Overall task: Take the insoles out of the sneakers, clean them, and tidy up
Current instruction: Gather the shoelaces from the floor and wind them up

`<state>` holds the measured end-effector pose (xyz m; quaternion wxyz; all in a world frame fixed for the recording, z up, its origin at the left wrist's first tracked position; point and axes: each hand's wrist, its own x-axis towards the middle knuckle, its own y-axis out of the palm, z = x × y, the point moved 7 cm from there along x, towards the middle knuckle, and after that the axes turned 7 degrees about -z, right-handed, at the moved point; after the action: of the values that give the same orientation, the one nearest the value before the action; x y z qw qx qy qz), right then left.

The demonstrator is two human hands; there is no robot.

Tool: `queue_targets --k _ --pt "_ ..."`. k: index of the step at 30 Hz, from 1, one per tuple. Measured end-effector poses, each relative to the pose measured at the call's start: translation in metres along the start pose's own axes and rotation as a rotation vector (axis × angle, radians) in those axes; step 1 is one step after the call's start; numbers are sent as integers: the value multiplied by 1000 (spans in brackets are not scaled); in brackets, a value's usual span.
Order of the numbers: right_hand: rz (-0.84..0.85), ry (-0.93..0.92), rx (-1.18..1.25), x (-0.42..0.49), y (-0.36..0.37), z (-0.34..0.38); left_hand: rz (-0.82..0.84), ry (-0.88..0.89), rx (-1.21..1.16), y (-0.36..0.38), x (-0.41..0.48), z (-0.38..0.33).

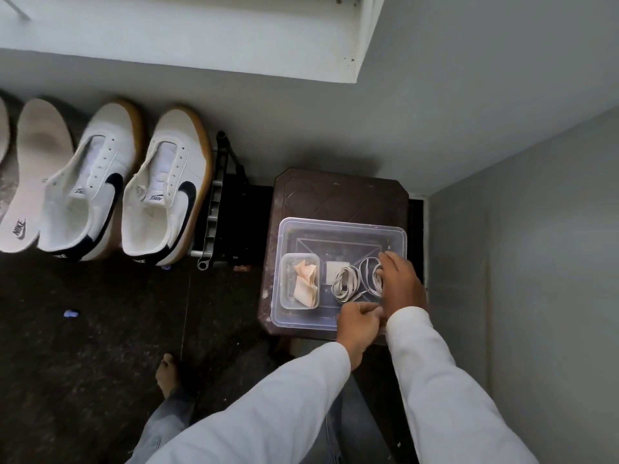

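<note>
Over the clear tub (341, 226), the left hand (358, 321) grips its near rim while the right hand (398, 283) pinches limp, light laces (345, 282), probably best gathered by the coil.

White sneakers (100, 182) with black swooshes, black heel tabs and tan gum soles stand on a dark speckled floor (100, 329), beside a white insole (37, 175) printed with a black logo. A dark brown stool (338, 195), embossed with a diamond pattern and flecked with pale scuffs, carries a clear plastic box (341, 224). At the box's left edge, a smaller clear tub (284, 279) holds pale peach folded paper (306, 283). Off-white laces (348, 283) lie coiled toward its right edge. The sleeves (268, 413) are white and the walls (536, 229) grey. A blue scrap (71, 313) dots the floor.
</note>
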<state>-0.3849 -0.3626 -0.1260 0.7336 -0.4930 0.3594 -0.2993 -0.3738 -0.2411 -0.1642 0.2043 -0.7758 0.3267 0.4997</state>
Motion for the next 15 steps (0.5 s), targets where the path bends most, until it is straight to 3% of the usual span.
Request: queue_targets --k 5,10,15 --pt "-24 -21 27 -24 -15 23 -93 588 648 -58 -38 -28" --pt "87 -172 -66 -76 9 86 -318 1079 976 -153 -77 -15" --pt "205 -307 -206 -141 45 183 -404 906 1318 -262 -94 18"
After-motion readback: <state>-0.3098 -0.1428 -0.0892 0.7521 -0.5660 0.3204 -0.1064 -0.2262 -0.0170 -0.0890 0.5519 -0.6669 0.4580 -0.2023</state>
